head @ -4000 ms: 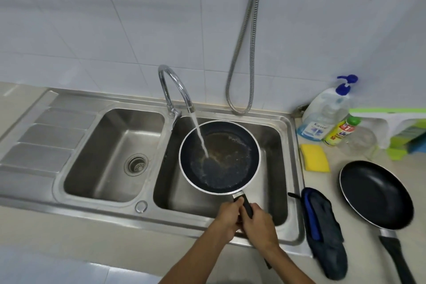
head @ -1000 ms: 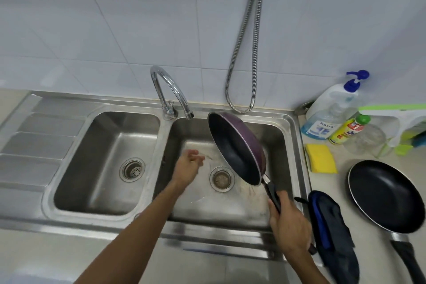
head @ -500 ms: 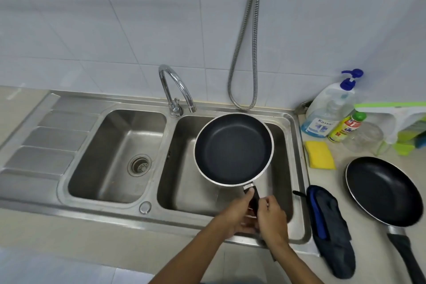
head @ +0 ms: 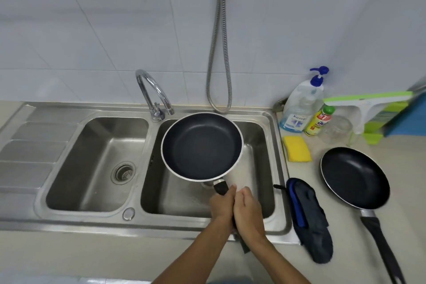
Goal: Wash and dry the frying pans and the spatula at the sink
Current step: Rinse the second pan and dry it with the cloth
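Held pan: we hold the round black non-stick frying pan face up above the right basin of the steel double sink.
Grip: our left hand and right hand curl round its black handle.
Other pan: second black frying pan lies on the counter.

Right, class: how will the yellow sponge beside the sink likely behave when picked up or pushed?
The yellow sponge looks like soft foam, so probably light and squashy. Lying flat on the counter, it should slide, not roll.
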`<act>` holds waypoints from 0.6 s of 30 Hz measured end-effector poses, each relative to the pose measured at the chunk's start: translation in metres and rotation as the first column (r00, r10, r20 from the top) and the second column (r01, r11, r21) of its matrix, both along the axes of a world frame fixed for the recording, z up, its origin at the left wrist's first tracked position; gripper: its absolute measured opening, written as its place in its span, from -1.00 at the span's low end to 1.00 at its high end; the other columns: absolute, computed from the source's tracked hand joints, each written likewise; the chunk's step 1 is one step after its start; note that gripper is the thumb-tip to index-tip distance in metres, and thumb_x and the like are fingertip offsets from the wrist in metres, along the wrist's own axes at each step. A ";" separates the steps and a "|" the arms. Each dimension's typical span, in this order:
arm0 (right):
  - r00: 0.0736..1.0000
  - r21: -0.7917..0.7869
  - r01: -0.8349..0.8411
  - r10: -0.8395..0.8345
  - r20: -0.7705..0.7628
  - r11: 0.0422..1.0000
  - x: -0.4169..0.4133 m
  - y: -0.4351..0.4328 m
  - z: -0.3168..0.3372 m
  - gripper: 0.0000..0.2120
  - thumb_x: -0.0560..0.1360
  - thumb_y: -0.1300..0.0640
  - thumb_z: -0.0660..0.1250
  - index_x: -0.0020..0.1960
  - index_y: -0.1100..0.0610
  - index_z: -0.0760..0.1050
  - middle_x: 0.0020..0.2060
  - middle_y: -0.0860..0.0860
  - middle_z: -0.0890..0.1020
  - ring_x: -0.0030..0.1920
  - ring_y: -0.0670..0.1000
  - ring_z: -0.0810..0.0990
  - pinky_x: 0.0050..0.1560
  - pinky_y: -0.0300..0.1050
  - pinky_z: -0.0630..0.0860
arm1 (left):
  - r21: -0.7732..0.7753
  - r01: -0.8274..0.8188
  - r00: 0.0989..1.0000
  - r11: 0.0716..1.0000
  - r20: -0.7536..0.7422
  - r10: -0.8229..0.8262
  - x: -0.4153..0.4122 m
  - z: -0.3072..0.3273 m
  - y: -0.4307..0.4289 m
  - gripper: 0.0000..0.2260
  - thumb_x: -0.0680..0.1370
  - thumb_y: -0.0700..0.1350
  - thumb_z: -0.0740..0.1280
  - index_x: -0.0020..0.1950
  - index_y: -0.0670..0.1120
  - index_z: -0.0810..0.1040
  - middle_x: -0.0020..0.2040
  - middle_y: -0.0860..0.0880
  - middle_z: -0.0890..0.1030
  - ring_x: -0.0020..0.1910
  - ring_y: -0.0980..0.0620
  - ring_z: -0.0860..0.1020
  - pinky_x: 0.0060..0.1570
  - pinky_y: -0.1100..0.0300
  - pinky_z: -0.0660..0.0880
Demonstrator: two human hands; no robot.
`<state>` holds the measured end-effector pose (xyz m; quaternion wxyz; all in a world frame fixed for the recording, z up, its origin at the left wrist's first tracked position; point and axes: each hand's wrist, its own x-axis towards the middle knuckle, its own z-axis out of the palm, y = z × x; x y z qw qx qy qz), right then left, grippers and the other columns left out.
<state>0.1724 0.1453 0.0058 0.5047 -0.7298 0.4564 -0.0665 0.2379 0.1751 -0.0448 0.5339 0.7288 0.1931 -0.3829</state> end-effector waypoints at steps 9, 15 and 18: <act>0.976 -0.803 -0.167 -0.022 -0.218 0.572 -0.055 -0.093 -0.028 -0.66 0.64 -0.14 0.17 0.19 0.08 0.51 0.21 0.10 0.56 0.12 0.18 0.51 0.10 0.13 0.45 | -0.003 0.147 0.979 0.989 0.143 -0.146 0.001 -0.005 0.038 -0.56 0.55 0.13 0.43 -0.34 -0.19 0.55 -0.47 -0.11 0.58 -0.49 -0.07 0.55 -0.33 0.03 0.55; 0.788 -0.556 -0.371 -0.065 -0.613 0.744 -0.128 -0.131 -0.087 -0.38 0.53 -0.25 0.31 0.53 -0.08 0.33 0.51 0.17 0.35 0.39 0.33 0.38 0.25 0.35 0.42 | 0.006 0.248 0.947 0.969 0.209 -0.244 0.000 0.001 0.058 -0.56 0.52 0.14 0.48 -0.34 -0.16 0.49 -0.52 -0.06 0.47 -0.56 0.02 0.44 -0.43 0.15 0.46; 0.892 -0.587 -0.326 0.036 -0.450 0.741 -0.132 -0.135 -0.089 -0.44 0.49 0.16 0.47 0.47 0.05 0.45 0.36 0.20 0.53 0.19 0.31 0.55 0.13 0.25 0.57 | 0.018 0.287 0.932 0.958 0.225 -0.284 0.003 0.005 0.063 -0.61 0.52 0.12 0.49 -0.30 -0.14 0.50 -0.50 -0.06 0.47 -0.56 0.03 0.43 -0.46 0.16 0.45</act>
